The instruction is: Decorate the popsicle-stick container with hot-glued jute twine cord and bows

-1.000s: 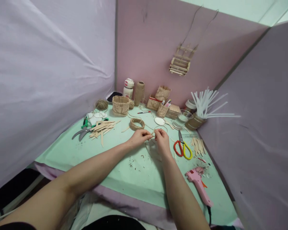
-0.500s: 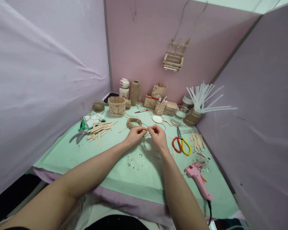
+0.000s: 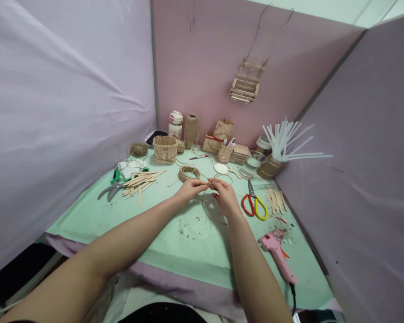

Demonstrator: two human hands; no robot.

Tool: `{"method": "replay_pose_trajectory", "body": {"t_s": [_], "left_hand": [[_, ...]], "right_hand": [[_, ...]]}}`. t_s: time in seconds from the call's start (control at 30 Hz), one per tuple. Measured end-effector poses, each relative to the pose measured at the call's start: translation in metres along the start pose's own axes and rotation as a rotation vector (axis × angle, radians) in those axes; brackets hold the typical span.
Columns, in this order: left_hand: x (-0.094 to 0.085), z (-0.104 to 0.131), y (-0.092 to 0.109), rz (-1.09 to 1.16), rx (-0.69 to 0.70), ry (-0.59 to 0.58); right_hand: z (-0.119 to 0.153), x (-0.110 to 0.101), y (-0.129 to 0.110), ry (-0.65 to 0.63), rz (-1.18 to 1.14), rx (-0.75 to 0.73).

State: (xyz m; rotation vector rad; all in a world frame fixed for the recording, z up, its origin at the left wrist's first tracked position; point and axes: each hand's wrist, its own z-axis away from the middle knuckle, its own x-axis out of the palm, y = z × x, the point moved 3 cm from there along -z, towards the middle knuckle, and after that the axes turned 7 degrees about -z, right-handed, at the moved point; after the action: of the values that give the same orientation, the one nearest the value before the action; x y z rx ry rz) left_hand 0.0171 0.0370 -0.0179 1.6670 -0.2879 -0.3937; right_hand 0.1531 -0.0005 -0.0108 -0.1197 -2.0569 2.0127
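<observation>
My left hand (image 3: 190, 190) and my right hand (image 3: 225, 195) meet fingertip to fingertip over the middle of the table. Both pinch a thin strand of twine (image 3: 204, 206), which loops down below my right hand toward the cloth. A small tan bit shows between the fingertips, too small to make out fully. Just behind my left hand lies a coil of brown twine (image 3: 189, 173). A white oval disc (image 3: 221, 168) rests beyond my right hand. Scissors (image 3: 254, 202) with one red and one yellow handle lie to the right.
A pink glue gun (image 3: 278, 255) lies at the right front. Pruning shears (image 3: 112, 192) and flat wooden sticks (image 3: 143, 181) are at the left. Along the back stand a woven-look basket (image 3: 164, 150), a cup of water (image 3: 253, 163) and a pot of white glue sticks (image 3: 272, 167).
My fingertips have shifted slightly right, and my right fingers have turned, showing the twine more between them. The twine loop beneath hangs wider. The view has tilted a little.
</observation>
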Motion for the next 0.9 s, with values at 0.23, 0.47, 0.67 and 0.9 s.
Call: {"method": "replay_pose_trajectory", "body": {"t_s": [0.23, 0.47, 0.67, 0.9], "left_hand": [[0.0040, 0.0006, -0.0044, 0.228, -0.170, -0.057], [0.0053, -0.0002, -0.0035, 0.381, -0.232, -0.084], [0.0047, 0.0026, 0.0002, 0.358, -0.248, -0.068], [0.0031, 0.0008, -0.0031, 0.262, -0.192, -0.061]], "right_hand": [[-0.0014, -0.0027, 0.0030, 0.030, -0.040, 0.005], [-0.0005, -0.0019, 0.0010, 0.019, 0.015, -0.022], [0.0020, 0.0005, -0.0039, 0.051, 0.080, -0.116], [0.0028, 0.0035, -0.0051, 0.065, 0.110, -0.189]]}}
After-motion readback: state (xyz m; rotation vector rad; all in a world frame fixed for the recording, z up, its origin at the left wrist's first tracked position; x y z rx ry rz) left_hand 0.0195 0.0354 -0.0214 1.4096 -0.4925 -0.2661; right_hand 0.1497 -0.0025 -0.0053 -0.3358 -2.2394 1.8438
